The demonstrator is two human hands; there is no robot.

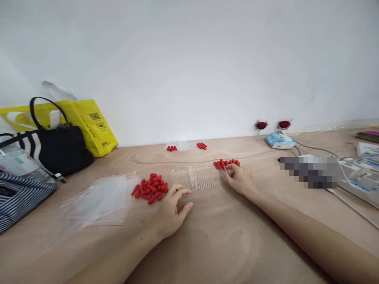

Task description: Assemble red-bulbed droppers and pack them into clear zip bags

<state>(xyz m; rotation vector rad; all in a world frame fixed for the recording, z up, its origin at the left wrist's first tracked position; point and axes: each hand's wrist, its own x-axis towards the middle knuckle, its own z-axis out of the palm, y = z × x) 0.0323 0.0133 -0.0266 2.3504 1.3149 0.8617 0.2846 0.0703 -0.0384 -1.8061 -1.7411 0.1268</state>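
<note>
My left hand [171, 211] rests on the wooden table [222, 244], fingers curled loosely and apart, holding nothing. It lies just right of a pile of red rubber caps [151, 188] and in front of a row of clear plastic tubes [192, 177]. My right hand [239, 179] is further out, fingers pinched on clear tubes with red caps [226, 163] that lie in a short row. A flat clear zip bag [100, 199] lies left of the red pile.
A black handbag [60, 148] and a yellow bag [89, 124] stand at the back left, striped fabric [20, 197] at the left edge. A small bag of red caps [185, 146] lies by the wall. Two red roses [272, 125], a blue-white device [280, 141], cables and a power strip [359, 179] fill the right.
</note>
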